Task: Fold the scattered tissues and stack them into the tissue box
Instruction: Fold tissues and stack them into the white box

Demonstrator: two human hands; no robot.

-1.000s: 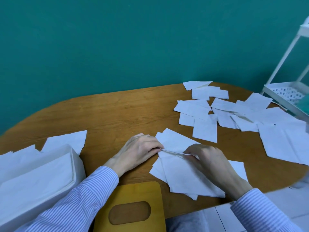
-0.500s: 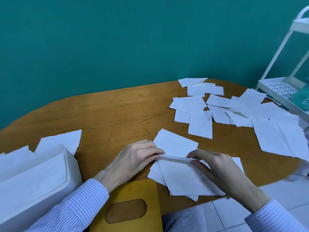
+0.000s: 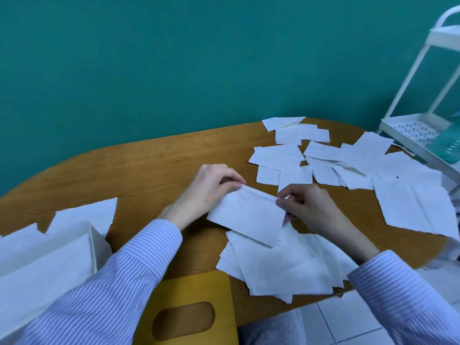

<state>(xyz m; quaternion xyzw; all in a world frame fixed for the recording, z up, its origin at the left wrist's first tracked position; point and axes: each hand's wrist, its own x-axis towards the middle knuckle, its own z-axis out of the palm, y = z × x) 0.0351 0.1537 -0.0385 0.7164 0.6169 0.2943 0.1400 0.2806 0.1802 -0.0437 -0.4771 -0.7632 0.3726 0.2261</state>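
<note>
At the far left stood the white tissue box (image 3: 49,257), open at the top with white tissue filling it, and a few loose sheets (image 3: 84,215) lay just behind it on the wooden table (image 3: 139,170). Near the front edge, between the striped sleeves, lay the yellow-brown box lid (image 3: 189,290) with its oval slot. The left hand (image 3: 206,192) pinched the upper left corner of the folded tissue (image 3: 246,215), thumb on top and fingers curled behind. That tissue was held off the table, its folded edge stretched between both hands, the lower edge hanging over a small pile of flat tissues (image 3: 281,267) near the table's front edge. The right hand (image 3: 308,207) pinched the upper right corner, fingers curled round the edge. Farther right and toward the back, many scattered tissues (image 3: 348,165) overlapped across the table, reaching its right edge. Beyond them stood a white metal trolley (image 3: 418,130) against the teal wall (image 3: 174,70)
</note>
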